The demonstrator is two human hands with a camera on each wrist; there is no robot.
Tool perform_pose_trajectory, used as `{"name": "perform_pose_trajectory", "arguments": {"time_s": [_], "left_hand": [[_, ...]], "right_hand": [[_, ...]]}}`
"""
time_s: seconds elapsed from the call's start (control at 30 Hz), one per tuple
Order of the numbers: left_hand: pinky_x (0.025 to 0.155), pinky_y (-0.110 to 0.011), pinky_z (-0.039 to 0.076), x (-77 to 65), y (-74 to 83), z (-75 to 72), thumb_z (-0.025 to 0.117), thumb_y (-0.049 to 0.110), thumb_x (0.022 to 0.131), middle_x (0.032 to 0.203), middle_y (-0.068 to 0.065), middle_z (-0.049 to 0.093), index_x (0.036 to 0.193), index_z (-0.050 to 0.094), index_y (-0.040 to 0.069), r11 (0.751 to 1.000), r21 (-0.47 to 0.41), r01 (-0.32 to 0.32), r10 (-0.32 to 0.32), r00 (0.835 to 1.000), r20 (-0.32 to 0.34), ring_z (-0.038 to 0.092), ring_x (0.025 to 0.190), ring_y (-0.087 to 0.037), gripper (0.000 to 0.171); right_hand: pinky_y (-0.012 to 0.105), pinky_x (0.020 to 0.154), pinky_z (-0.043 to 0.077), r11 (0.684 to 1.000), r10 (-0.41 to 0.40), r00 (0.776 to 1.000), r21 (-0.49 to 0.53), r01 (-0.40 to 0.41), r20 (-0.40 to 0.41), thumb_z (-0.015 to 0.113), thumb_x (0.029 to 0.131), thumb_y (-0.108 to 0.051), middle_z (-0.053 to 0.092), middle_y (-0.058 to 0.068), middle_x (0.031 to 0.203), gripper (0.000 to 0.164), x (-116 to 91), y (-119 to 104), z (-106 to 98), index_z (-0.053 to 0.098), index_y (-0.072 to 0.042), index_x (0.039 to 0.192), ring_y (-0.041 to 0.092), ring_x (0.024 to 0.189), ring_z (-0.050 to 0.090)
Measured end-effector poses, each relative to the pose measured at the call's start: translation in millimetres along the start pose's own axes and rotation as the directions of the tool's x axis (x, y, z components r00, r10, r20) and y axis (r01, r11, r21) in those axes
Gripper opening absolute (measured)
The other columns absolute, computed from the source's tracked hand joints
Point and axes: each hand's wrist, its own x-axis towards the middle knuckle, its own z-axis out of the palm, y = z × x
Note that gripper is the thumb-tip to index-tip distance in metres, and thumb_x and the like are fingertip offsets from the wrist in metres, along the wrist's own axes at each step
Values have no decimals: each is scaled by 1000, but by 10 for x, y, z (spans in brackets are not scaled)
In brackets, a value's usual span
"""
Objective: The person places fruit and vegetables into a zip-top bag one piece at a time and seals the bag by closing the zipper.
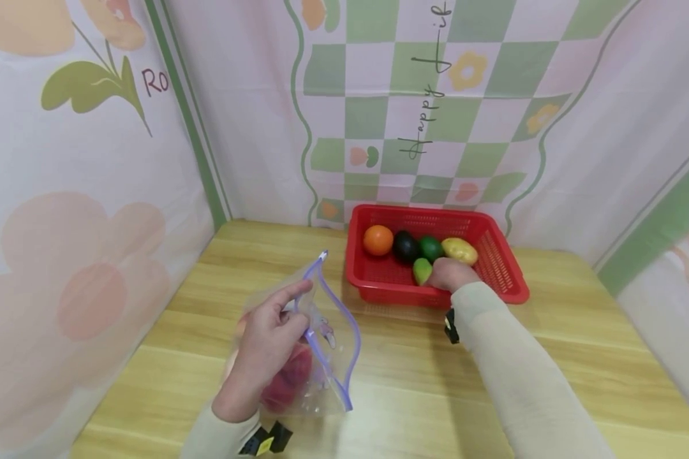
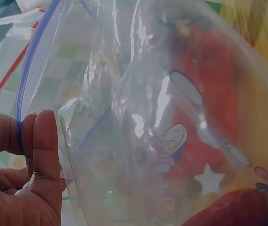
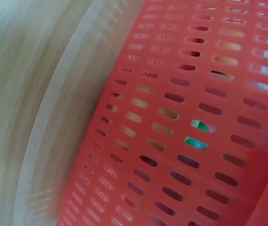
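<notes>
My left hand (image 1: 270, 338) pinches the purple-edged rim of a clear zip bag (image 1: 335, 357), index finger stretched along it. The bag's mouth gapes to the right. Inside lies a red fruit (image 1: 287, 379), also seen low in the left wrist view through cartoon-printed plastic. Over the near wall of a red basket (image 1: 373, 284), my right hand (image 1: 453, 274) reaches in and grips the right end of a light green fruit (image 1: 422, 271); most of its fingers are hidden. The right wrist view has only the basket's slotted wall (image 3: 181, 117).
In the basket an orange (image 1: 377, 240), a dark oval fruit (image 1: 405, 247), a green fruit (image 1: 430, 248) and a yellow, potato-like one (image 1: 459, 251) lie in a row. The wooden table (image 1: 402, 395) meets printed curtains (image 1: 258, 127) at its back and left.
</notes>
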Motion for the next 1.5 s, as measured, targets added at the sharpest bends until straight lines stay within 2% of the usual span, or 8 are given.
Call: {"name": "perform_pose_trajectory", "arguments": {"time_s": [0.2, 0.47, 0.6, 0.8, 1.0, 1.13, 1.33, 1.5], "left_hand": [[33, -20, 27, -1, 2, 5, 56, 1, 82, 51, 1, 36, 124, 62, 29, 1000, -17, 18, -18, 1000, 9, 33, 40, -9, 51], [33, -20, 26, -12, 25, 2, 55, 2, 82, 51, 1, 36, 123, 62, 30, 1000, 11, -2, 2, 1000, 7, 32, 40, -8, 51], [33, -20, 26, -13, 27, 1, 55, 2, 82, 50, 1, 36, 123, 62, 30, 1000, 20, -3, 2, 1000, 4, 32, 39, -8, 50], [33, -20, 26, -13, 22, -1, 56, 2, 82, 50, 1, 36, 123, 62, 30, 1000, 22, 18, -18, 1000, -6, 32, 39, -8, 51], [34, -19, 25, -3, 10, 0, 56, 1, 82, 51, 1, 36, 125, 61, 28, 998, 33, 48, -48, 999, -14, 31, 39, -9, 51], [34, -19, 26, -3, 17, -3, 56, 1, 83, 51, 1, 35, 126, 61, 28, 998, 41, 47, -46, 999, -12, 31, 40, -9, 51], [33, -20, 26, -11, 31, -10, 56, 3, 83, 51, 2, 35, 124, 61, 30, 998, 41, 45, -44, 999, -11, 32, 39, -9, 50], [33, -20, 26, -2, 28, -4, 56, 2, 83, 51, 1, 35, 126, 61, 28, 998, 39, 43, -43, 999, -6, 31, 39, -9, 50]], "right_hand": [[37, 70, 47, 1000, -3, 1000, -27, 3, 5, 72, 77, -34, 66, 6, 79, 32, -23, 19, -22, 73, -6, 92, 23, 74, 58], [37, 69, 46, 998, 64, 998, -4, -64, 10, 72, 78, -40, 66, 8, 82, 35, -55, 31, -43, 73, -7, 91, 26, 78, 58], [38, 68, 46, 997, 68, 998, -34, -67, 7, 70, 80, -43, 65, 7, 82, 36, -58, 34, -65, 73, -9, 91, 25, 78, 58], [37, 66, 45, 995, 25, 999, -96, -27, -22, 66, 82, -43, 64, 5, 77, 34, -73, 24, -114, 71, -10, 85, 23, 73, 58], [37, 62, 44, 991, -33, 994, -135, 19, -104, 65, 79, -46, 61, 7, 75, 35, -120, -20, -159, 67, -11, 79, 26, 72, 56], [37, 61, 44, 992, -71, 984, -111, 53, -163, 65, 77, -47, 60, 7, 73, 37, -166, -62, -178, 63, -10, 76, 26, 71, 55], [33, 54, 42, 989, -149, 960, -51, 140, -238, 65, 77, -47, 55, 3, 61, 38, -234, -104, -180, 57, -12, 66, 22, 59, 52], [31, 54, 42, 982, -173, 953, 34, 187, -250, 65, 79, -48, 55, 1, 60, 37, -319, -139, -181, 58, -12, 72, 20, 60, 52]]}}
